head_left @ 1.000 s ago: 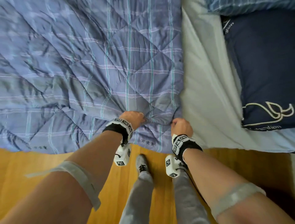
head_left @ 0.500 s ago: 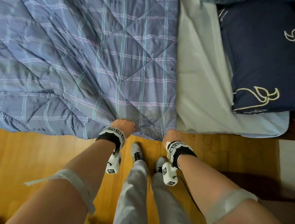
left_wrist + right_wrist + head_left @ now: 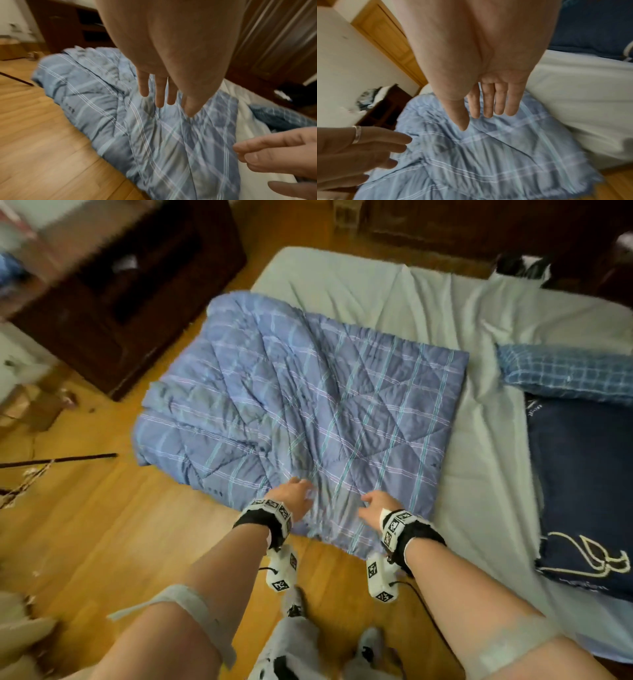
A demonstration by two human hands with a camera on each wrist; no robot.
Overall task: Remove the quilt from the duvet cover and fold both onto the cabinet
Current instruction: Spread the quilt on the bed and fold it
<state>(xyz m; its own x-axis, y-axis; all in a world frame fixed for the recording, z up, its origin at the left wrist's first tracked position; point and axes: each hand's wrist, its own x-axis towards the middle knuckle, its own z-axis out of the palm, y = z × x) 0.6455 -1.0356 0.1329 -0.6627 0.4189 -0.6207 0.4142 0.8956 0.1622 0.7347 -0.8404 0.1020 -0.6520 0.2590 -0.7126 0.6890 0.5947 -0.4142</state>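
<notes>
A blue plaid quilt (image 3: 308,405) lies folded on the pale bed sheet (image 3: 376,296), its left end hanging over the bed's edge above the floor. My left hand (image 3: 294,496) hovers over the quilt's near edge with straight, spread fingers (image 3: 159,94) and holds nothing. My right hand (image 3: 376,505) is a little to its right, also flat, its fingers (image 3: 488,102) extended above the quilt (image 3: 488,155). A blue checked cloth (image 3: 565,374) lies folded at the right of the bed; I cannot tell whether it is the duvet cover.
A dark wooden cabinet (image 3: 120,302) stands beyond the bed's far left corner. A navy pillow (image 3: 582,491) lies on the bed at right. Wooden floor (image 3: 102,542) runs along the near side, with a thin dark rod (image 3: 61,458) and boxes at left. My feet stand below the quilt's edge.
Both hands gripped the quilt's near edge before; now they have let go and their fingers are straight. The view has lifted and pulled back, showing the whole folded quilt.
</notes>
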